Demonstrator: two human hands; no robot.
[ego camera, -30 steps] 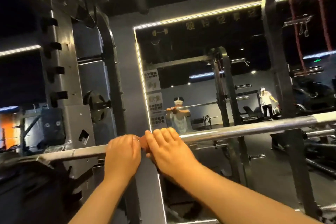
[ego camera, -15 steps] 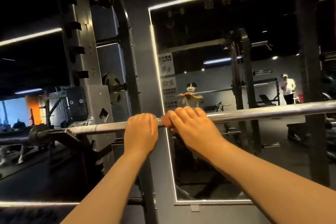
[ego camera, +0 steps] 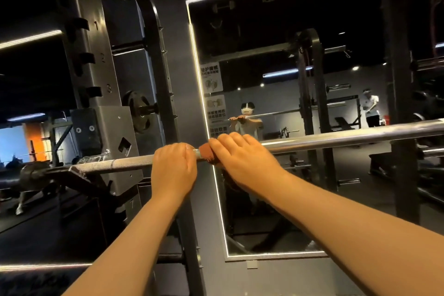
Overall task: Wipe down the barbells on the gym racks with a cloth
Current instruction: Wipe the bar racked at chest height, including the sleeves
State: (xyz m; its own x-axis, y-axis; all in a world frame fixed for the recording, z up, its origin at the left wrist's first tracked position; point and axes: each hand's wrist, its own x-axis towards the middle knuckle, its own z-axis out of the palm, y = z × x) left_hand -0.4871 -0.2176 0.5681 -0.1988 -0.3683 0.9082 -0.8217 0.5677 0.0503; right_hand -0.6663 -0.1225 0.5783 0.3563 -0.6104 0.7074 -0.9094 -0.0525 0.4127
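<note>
Nearest the camera, two bare forearms reach up and forward to the barbell (ego camera: 348, 136), which lies level across the view. The left hand (ego camera: 174, 168) has its fingers (ego camera: 179, 151) curled over the bare steel just where the knurled section ends, probably to keep the bar from rolling or sliding while the other hand rubs. Just beside it, almost touching, the right hand (ego camera: 242, 158) is clenched over a reddish-brown cloth (ego camera: 206, 154) wrapped round the shaft. Only the cloth's left edge shows past the knuckles, with a fold seeming to hang beneath. Wrapping it lets one stroke clean the whole way round the bar. The smooth, bright length to the right looks like the stretch to cover next, though I cannot tell how much is already wiped. Further off to the left, the bar's end rests in the worn cradle (ego camera: 79, 172) of the rack upright (ego camera: 96, 67), whose numbered hooks climb above it, so the rack carries the weight and the hands need only steady and wipe. The sole storage in view is a peg (ego camera: 150, 109) on the rack with one dark weight plate (ego camera: 137, 110) on it. Behind is a light-edged mirror (ego camera: 276, 55) reflecting the same grip, posted signs (ego camera: 211, 77), another rack and a second person (ego camera: 371, 110).
</note>
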